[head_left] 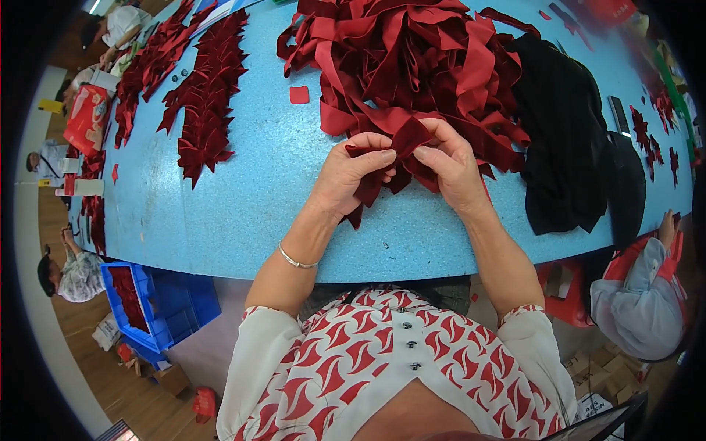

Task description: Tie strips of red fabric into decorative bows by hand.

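Observation:
Between my two hands is a dark red velvet ribbon [409, 137], pinched in the fingers of each. My left hand [357, 165] grips it with thumb and forefinger, and a pointed tail of ribbon hangs down beside that hand. On the other side, my right hand [450, 158] presses its thumb against the folded edge. Just beyond my fingers lies a large tangled heap of red ribbon strips [419, 59], brighter on one face and darker velvet on the other. The fingertips behind the ribbon are partly hidden.
Rows of pointed red ribbon pieces [206, 103] lie to the left on the blue table [272, 213]. A small red square [298, 95] sits near the heap. Black cloth [559, 132] is piled at right. Blue crates [169, 305] stand below the left edge. Other people sit around the table.

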Demonstrator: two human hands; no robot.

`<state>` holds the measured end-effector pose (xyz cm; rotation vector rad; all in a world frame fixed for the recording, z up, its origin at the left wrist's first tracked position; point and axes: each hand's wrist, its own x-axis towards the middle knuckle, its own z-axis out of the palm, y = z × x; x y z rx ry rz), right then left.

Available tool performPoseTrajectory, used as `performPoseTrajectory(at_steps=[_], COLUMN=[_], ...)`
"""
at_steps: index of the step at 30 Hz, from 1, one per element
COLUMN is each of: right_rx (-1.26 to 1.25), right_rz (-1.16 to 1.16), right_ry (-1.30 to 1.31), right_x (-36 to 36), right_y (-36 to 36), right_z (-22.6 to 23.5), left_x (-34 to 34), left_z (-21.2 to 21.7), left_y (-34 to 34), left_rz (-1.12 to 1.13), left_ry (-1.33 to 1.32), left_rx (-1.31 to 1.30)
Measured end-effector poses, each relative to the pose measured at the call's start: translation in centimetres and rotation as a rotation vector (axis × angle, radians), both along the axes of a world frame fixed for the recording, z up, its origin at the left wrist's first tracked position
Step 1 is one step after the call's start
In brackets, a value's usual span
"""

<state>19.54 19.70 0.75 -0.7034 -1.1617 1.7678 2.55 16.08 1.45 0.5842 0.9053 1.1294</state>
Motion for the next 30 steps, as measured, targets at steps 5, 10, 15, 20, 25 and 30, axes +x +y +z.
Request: performPoseTrajectory(at_steps=[5,10,15,20,25,30], right_rx=[0.038,0.102,0.183,0.233,0.203,0.182], right_rz=[-0.066,-0.059,-0.088,-0.058,-0.056,-0.106], right_ry=[-0.039,-0.052,-0.037,-0.034,-0.032,0.001], right_x=[0.2,0.2,-0.2,-0.1,-0.4,-0.4], right_y=[-0.1,0.0,0.0,-0.2,-0.5,-0.4], right_z=[-0.1,-0.6,-0.4,-0.7,-0.5,-0.9], left_x=[0.4,0.3,0.1,-0.2,-0.2,0.2], left_z=[0.2,-0.2,-0.2,-0.2,-0.2,-0.1], left_y=[0.0,0.0,-0.1,0.0,-0.2,-0.4], left_rz=[-0.036,-0.022,-0.032,-0.073,-0.081,-0.104], left_ry=[0.033,-0.017,-0.009,-0.059,-0.040,0.093], left_rx=[0.015,-0.035,-0.058,-0.060,-0.037,0.025])
